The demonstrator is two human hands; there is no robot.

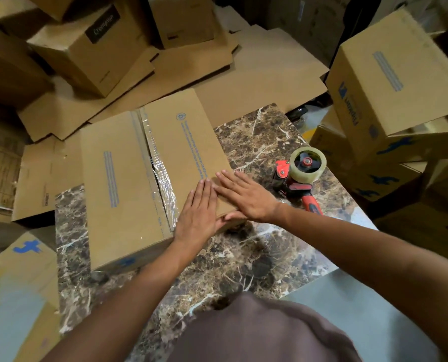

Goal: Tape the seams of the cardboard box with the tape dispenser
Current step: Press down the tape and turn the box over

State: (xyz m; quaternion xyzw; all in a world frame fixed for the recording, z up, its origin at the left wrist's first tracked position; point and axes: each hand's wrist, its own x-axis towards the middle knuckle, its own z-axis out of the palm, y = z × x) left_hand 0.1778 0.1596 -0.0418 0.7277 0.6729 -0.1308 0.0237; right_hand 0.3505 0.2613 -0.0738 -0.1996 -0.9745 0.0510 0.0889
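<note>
A closed cardboard box lies on a marble table. Clear tape runs along its centre seam, wrinkled toward the near end. My left hand lies flat on the box's right flap near the near corner, fingers straight. My right hand lies flat beside it on the same flap, fingers straight and overlapping the left fingertips. A red and black tape dispenser with a clear tape roll rests on the table, to the right of the box, untouched.
Flattened cardboard sheets lie behind the box. Assembled boxes stack at the back left and at the right. More boxes with blue marks sit at the lower left beside the table.
</note>
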